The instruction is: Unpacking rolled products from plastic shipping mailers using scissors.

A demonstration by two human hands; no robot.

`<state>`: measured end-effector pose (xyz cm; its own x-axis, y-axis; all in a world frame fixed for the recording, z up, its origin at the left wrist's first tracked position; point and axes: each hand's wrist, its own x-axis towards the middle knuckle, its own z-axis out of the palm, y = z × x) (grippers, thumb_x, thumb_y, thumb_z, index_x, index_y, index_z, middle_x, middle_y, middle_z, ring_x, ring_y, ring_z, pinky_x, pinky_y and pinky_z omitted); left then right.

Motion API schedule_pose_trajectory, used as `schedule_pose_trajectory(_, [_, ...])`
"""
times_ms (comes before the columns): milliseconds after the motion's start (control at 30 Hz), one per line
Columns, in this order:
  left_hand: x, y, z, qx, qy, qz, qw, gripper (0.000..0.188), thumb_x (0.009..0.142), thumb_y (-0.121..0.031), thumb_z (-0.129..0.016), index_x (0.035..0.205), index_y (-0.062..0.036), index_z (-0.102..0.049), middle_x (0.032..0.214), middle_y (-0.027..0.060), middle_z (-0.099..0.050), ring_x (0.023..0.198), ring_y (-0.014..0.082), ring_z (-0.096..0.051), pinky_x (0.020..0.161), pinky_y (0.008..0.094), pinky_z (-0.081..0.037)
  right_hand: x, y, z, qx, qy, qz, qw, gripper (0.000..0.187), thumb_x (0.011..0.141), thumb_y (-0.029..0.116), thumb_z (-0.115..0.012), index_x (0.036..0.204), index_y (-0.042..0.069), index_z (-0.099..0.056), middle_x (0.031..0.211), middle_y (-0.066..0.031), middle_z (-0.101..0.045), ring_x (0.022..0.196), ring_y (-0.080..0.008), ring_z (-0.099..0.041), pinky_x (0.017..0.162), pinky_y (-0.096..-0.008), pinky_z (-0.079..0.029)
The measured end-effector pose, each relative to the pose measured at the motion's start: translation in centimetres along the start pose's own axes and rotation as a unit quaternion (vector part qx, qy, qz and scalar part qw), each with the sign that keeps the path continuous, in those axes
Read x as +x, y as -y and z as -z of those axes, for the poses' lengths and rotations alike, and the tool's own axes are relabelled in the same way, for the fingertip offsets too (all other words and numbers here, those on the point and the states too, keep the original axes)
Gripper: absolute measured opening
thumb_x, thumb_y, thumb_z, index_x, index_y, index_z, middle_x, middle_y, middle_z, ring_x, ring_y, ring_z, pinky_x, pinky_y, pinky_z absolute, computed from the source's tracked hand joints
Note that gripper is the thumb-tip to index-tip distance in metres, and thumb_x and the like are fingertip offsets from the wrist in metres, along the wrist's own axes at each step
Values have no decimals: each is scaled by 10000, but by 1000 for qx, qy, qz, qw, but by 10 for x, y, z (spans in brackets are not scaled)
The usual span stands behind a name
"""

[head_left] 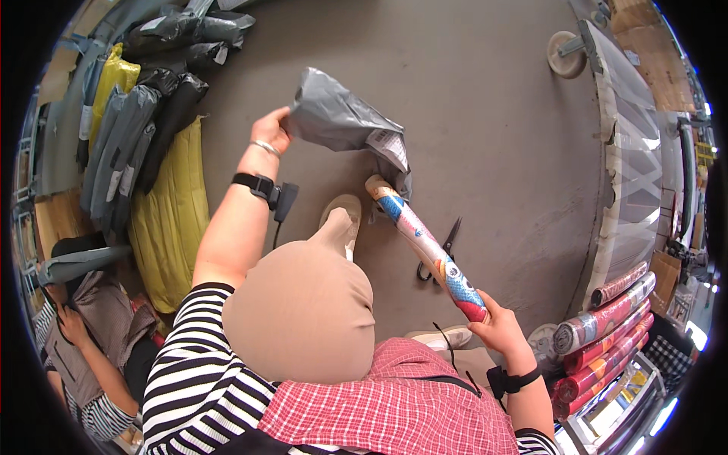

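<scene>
My left hand is closed on one end of a crumpled grey plastic mailing bag, held out ahead of me. A pale printed label shows near the bag's lower right end, which hangs down. My right hand grips the near end of a long roll with a blue, white and red printed pattern. The roll slants away to the upper left, its far end close beside the bag's hanging end; whether they touch I cannot tell. Black-handled scissors lie on the floor just right of the roll.
Long grey and black packages and a yellow sack are piled at the left. Several red-patterned rolls are stacked at the right, near a wheeled cart. At the lower left sits a co-worker, hand near a grey package.
</scene>
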<state>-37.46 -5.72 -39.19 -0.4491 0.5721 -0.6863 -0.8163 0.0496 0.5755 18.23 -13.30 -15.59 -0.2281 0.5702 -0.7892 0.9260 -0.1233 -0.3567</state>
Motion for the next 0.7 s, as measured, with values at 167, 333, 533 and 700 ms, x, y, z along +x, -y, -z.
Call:
schedule_pose_trajectory(167, [21, -66, -6, 4, 8, -158, 987, 257, 887, -65, -617, 1117, 26, -549, 1030, 119, -615, 911, 240, -618, 825, 418, -491, 0, 0, -1, -44, -14, -12, 999, 678, 676, 191, -689, 1320, 106, -497, 937, -238, -657, 920, -392, -644, 818, -396, -503])
schedule_pose_trajectory(333, [14, -62, -8, 111, 12, -119, 987, 719, 829, -178, -715, 1390, 1, -303, 1200, 142, -555, 1072, 293, -566, 846, 488, -478, 1, 3, 2, -42, -6, -19, 999, 684, 673, 189, -695, 1322, 108, -495, 964, -241, -650, 942, -387, -642, 831, -391, -499])
schedule_pose_trajectory(533, [-32, 26, 3, 224, -90, 63, 968, 1004, 743, -538, -736, 1462, -31, -253, 1495, 256, -226, 1378, 444, -198, 1059, 671, -138, 3, 1, 1, -41, -3, -16, 999, 693, 667, 178, -702, 1324, 111, -493, 968, -240, -649, 946, -389, -641, 832, -395, -496])
schedule_pose_trajectory(700, [-63, 102, -14, 251, 39, 202, 946, 565, 839, -373, -682, 1246, -33, -489, 1209, 180, -555, 1116, 319, -547, 959, 570, -402, 2, 3, 3, -51, -8, -14, 999, 700, 659, 173, -707, 1323, 108, -499, 966, -245, -647, 945, -387, -641, 833, -388, -497])
